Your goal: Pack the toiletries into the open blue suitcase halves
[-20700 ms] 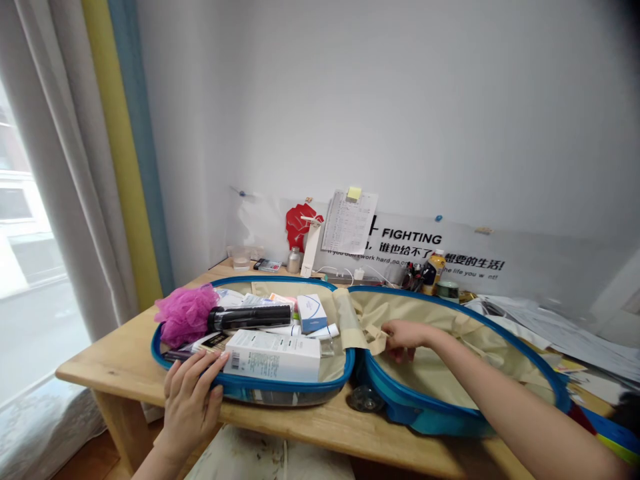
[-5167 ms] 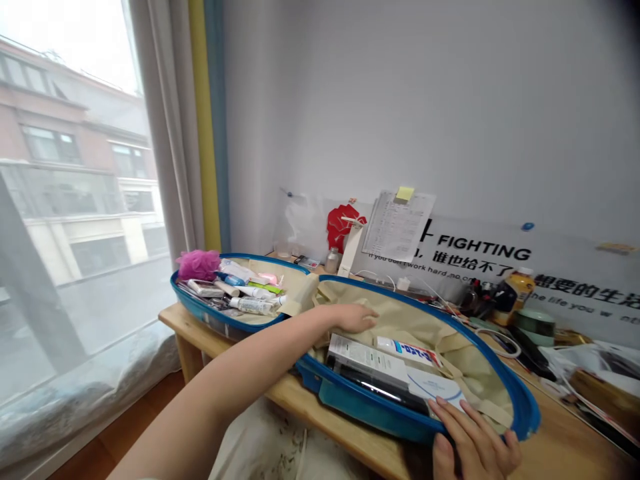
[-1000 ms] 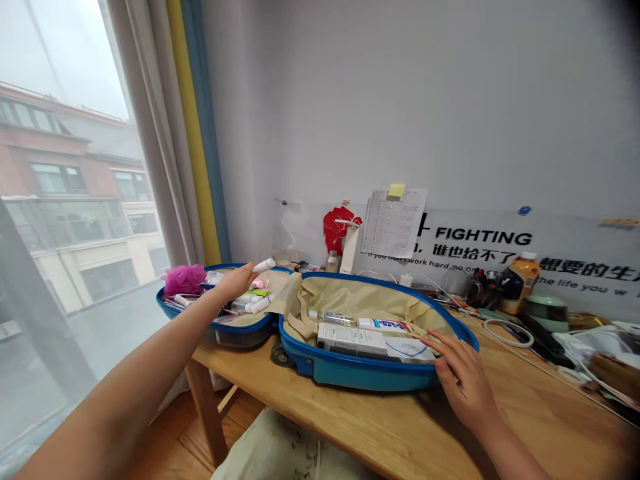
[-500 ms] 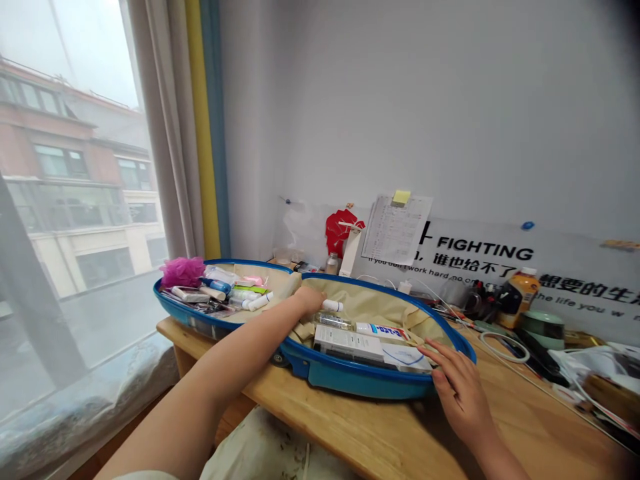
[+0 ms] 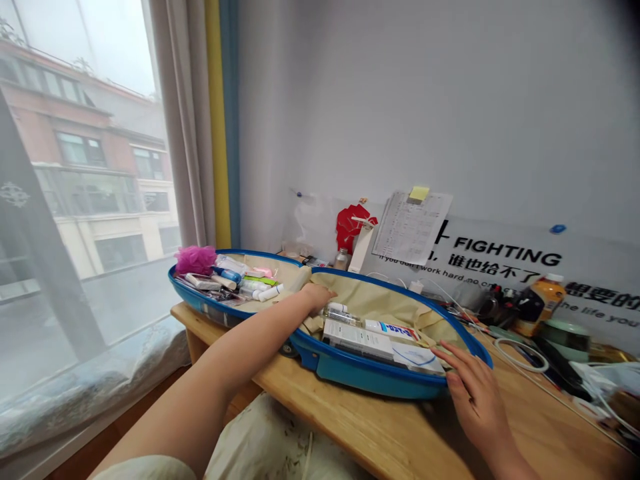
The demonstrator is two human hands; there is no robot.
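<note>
In the right half of the suitcase (image 5: 380,381), a white tube (image 5: 339,307) is seen just beside the left hand (image 5: 319,298); whether it is grasped by the fingers cannot be told. The right hand (image 5: 473,383) is laid on the suitcase's right end, its fingers spread, not clenched. Inside the suitcase's front wall, a clear bottle (image 5: 343,318) and a long box (image 5: 357,340) are crowded together. If the tube is knocked, it might be rolled over the bottle; if the suitcase is pressed too hard, it might be tipped.

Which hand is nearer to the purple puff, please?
Left. The left hand is right of the purple puff; the right hand is farther right, at the suitcase rim.
</note>
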